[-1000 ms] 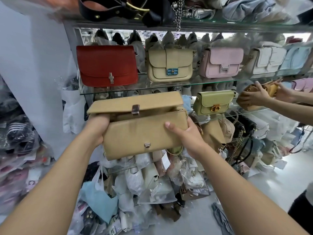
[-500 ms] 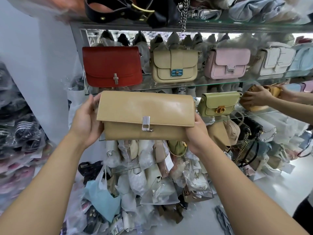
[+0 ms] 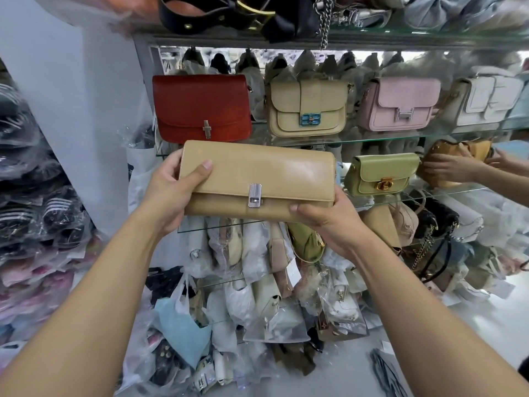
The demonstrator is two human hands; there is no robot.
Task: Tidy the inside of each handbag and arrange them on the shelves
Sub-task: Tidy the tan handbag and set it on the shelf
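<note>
Handbag position: the tan flap handbag (image 3: 257,173) is held level at mid-frame, front face toward the camera, in front of the shelving unit. Its flap is down and the silver clasp (image 3: 254,195) sits at the flap's lower edge.

Surroundings:
- The upper glass shelf (image 3: 372,136) carries, left to right, a red handbag (image 3: 201,108), a cream handbag (image 3: 307,108) with a blue clasp, a pink handbag (image 3: 400,104) and a white handbag (image 3: 489,100), all upright.
- The lower glass shelf (image 3: 429,196) carries a green handbag (image 3: 382,174) with a gold clasp, just beside the tan bag's right end.
- Further right, another person's hands (image 3: 446,167) hold a brown bag (image 3: 458,151) at that level.
- A black bag (image 3: 237,15) and a metal chain (image 3: 325,21) hang over the top shelf's edge.
- Plastic-wrapped bags (image 3: 257,282) are piled below, down to the floor, with a light blue plastic bag (image 3: 180,325) among them.

Obstruction: the tan handbag hides the left section of the shelving behind it, and its top edge meets the bottom of the red handbag in the view.

Hand pose: both arms reach forward and up.
- The left hand (image 3: 171,190) grips the bag's left end, thumb laid across the front flap, fingers behind.
- The right hand (image 3: 329,222) grips the lower right corner from below, thumb on the front edge.
</note>
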